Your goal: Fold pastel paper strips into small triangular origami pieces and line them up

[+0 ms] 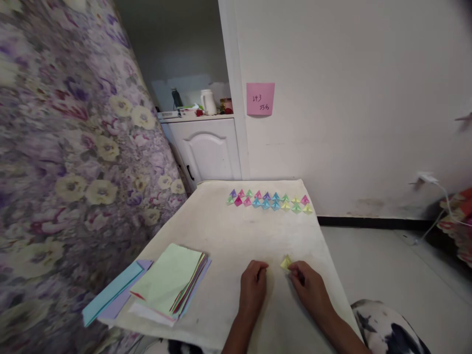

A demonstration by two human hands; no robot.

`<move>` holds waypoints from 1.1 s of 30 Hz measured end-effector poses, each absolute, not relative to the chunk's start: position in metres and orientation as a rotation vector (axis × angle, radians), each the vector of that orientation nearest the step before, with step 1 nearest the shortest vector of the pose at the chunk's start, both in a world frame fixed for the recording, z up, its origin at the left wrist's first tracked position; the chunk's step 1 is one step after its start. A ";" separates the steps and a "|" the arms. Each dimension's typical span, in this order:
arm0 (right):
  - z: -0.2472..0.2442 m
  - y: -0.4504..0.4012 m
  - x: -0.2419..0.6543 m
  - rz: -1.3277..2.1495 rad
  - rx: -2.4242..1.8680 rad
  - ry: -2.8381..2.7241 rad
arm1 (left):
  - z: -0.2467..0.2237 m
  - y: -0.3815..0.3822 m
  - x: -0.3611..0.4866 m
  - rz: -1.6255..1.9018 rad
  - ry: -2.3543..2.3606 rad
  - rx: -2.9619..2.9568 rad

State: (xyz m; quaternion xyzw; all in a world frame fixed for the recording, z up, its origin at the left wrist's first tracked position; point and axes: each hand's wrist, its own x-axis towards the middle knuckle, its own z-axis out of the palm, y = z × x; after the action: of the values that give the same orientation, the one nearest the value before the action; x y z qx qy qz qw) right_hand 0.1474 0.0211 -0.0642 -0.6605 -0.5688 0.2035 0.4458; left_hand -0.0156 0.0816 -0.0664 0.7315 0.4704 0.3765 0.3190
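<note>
Between the fingertips of my right hand is a small yellow folded paper piece, held just at the tabletop. My left hand rests on the table a little to the left, its fingers curled in; whether anything is inside them is hidden. Toward the far edge, several small folded paper pieces in purple, pink, green, blue and yellow stand in two rows. At the left lies a stack of coloured paper sheets, pale green on top.
The cream-covered table stands against the wall. Blue and purple paper strips overhang its left edge, beside a floral curtain. A pink note is stuck to the wall. Behind, a cabinet holds a white jug.
</note>
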 end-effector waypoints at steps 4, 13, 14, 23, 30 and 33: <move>-0.066 0.024 0.146 0.463 -1.629 -1.461 | -0.068 0.082 -0.016 0.991 1.226 1.919; -0.057 0.026 0.160 0.384 -1.779 -1.674 | -0.069 0.083 -0.017 0.980 1.212 1.920; -0.054 0.027 0.163 0.376 -1.809 -1.730 | -0.069 0.083 -0.017 0.977 1.208 1.921; -0.037 0.035 0.173 0.371 -1.782 -2.037 | -0.061 0.075 -0.007 0.865 1.099 2.029; -0.032 0.037 0.174 0.346 -1.787 -2.096 | -0.060 0.077 0.008 0.764 1.092 2.070; -0.029 0.038 0.175 0.316 -1.793 -2.154 | -0.060 0.078 0.010 0.730 1.132 2.091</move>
State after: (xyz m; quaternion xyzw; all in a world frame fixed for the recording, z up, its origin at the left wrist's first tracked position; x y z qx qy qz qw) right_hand 0.1746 0.0383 -0.0288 -0.6277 -0.7538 0.1105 0.1599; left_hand 0.0101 0.0782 -0.0600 0.7961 0.4309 0.2778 0.3215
